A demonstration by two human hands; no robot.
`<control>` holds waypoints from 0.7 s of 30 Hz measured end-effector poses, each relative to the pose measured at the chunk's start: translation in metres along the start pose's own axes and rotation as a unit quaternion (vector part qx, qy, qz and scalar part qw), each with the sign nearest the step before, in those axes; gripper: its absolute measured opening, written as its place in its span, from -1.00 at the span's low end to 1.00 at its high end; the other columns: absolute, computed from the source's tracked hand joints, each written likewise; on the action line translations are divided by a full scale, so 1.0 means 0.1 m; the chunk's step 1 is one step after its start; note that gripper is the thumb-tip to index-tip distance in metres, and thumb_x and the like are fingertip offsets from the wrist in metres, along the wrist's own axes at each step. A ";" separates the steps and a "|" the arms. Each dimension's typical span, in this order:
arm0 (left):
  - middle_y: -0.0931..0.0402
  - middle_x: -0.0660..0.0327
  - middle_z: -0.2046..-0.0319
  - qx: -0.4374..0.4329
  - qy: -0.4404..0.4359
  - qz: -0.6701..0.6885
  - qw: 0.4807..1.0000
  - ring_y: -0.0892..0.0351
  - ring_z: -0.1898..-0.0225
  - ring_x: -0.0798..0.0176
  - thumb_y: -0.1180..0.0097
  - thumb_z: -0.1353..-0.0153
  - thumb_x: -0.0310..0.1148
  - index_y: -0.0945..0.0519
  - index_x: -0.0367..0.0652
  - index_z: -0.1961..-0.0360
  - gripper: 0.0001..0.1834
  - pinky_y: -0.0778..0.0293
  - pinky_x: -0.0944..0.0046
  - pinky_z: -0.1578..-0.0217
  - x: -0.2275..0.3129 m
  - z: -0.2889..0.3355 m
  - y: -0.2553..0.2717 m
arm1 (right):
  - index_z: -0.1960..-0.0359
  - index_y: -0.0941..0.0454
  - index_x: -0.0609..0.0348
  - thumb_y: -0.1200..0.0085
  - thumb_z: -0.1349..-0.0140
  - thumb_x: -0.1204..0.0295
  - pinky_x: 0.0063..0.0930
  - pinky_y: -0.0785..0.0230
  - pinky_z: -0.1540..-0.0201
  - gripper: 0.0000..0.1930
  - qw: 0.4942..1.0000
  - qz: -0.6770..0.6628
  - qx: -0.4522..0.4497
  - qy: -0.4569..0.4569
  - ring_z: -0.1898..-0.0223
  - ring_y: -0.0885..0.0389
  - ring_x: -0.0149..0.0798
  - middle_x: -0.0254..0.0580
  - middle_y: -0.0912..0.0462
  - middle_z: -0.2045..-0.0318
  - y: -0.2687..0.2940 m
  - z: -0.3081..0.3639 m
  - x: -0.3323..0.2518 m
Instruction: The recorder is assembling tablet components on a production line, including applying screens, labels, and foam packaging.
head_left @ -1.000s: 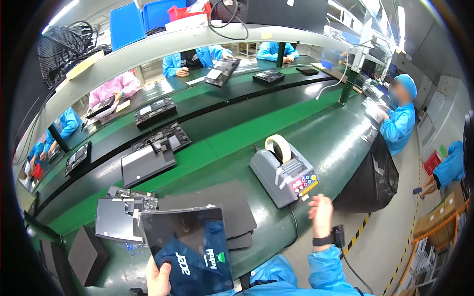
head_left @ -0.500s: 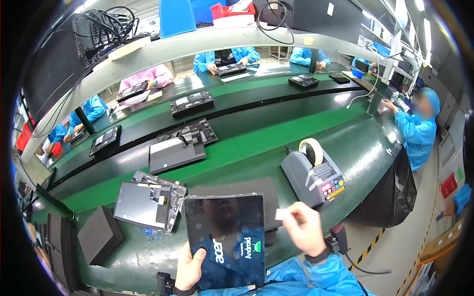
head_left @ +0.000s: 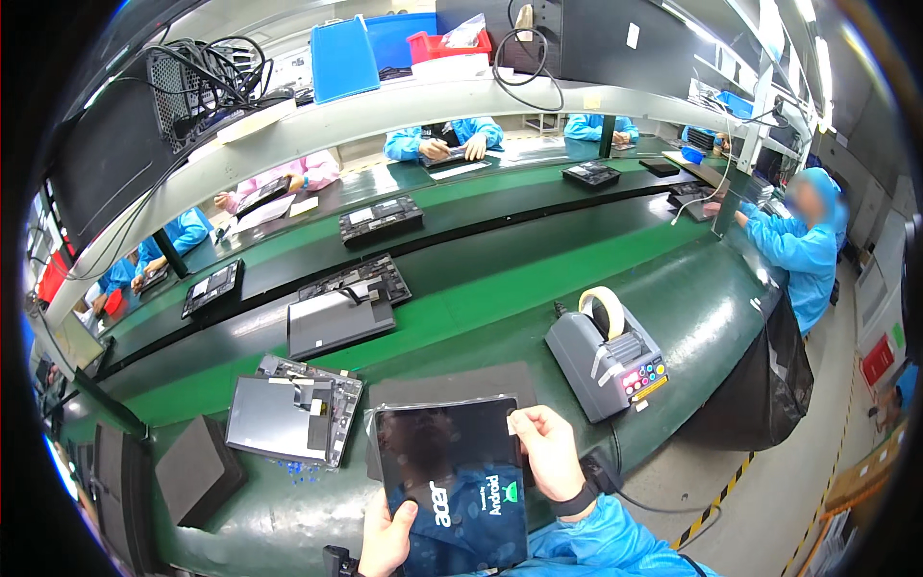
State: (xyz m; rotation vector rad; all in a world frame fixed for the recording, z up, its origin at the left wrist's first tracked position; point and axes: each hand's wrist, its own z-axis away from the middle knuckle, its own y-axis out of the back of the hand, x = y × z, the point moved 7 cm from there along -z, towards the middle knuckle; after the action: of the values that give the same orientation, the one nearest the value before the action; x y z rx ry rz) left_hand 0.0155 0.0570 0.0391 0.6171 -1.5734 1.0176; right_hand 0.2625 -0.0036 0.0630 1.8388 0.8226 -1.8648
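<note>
A dark tablet screen panel (head_left: pixel 413 457), lit with white lettering and a green logo, stands tilted up in front of me. My left hand (head_left: pixel 386 540) is closed on its lower left edge, thumb over the front. At the upper right edge, my right hand (head_left: pixel 555 460) pinches a small whitish piece of tape (head_left: pixel 511 423) against the panel. Behind the panel lies a dark foam mat (head_left: pixel 457 385), partly covered. To the right of the mat stands a grey tape dispenser (head_left: pixel 588 370) with a cream tape roll (head_left: pixel 604 310) and coloured buttons.
Left of me are an opened tablet (head_left: pixel 279 413), small blue bits (head_left: pixel 296 471) and a dark foam block (head_left: pixel 199 471). More opened tablets (head_left: pixel 341 322) lie along the green bench. A black bag (head_left: pixel 750 394) hangs at the right edge. Co-workers in blue (head_left: pixel 793 255) sit or stand around.
My right hand has moved left and down, bringing the tape piece from beside the panel onto its right edge. A co-worker's hands at the far side have shifted over their device.
</note>
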 end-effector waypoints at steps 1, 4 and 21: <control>-0.46 0.20 0.04 0.004 -0.001 -0.015 1.000 -0.41 0.03 0.36 -0.07 -0.27 -0.38 -0.38 -0.33 -0.07 -0.61 -0.30 0.34 -0.05 0.00 0.00 0.01 | 0.32 -0.46 0.23 -0.11 -0.25 0.42 -0.58 -0.41 0.36 -0.86 0.990 -0.110 -0.048 -0.074 0.39 -0.52 -0.47 -0.25 -0.57 0.38 -0.06 -0.01 0.17; -0.46 0.16 -0.05 -0.018 0.068 -0.073 0.995 -0.39 -0.06 0.26 0.04 -0.30 -0.45 -0.36 -0.32 -0.17 -0.58 -0.27 0.28 -0.10 0.07 0.03 -0.06 | 0.32 -0.47 0.25 -0.03 -0.32 0.38 -0.56 -0.42 0.24 -0.83 0.954 -0.234 -0.101 -0.157 0.35 -0.54 -0.45 -0.28 -0.58 0.37 -0.12 -0.02 0.32; -0.50 0.14 0.03 0.018 0.027 -0.105 0.994 -0.43 0.04 0.27 0.02 -0.32 -0.39 -0.39 -0.30 -0.12 -0.62 -0.34 0.30 -0.01 0.23 0.12 -0.03 | 0.31 -0.61 0.33 -0.16 -0.20 0.42 -0.64 -0.33 0.47 -0.82 0.993 0.089 -0.072 0.033 0.56 -0.48 -0.55 -0.37 -0.60 0.55 -0.20 -0.06 -0.12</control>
State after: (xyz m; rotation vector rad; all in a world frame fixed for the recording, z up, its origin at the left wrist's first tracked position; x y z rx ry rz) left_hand 0.0060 0.0484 0.0615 0.7568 -1.4121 0.8988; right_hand 0.2550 0.0135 0.0776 1.8268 0.7676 -1.6017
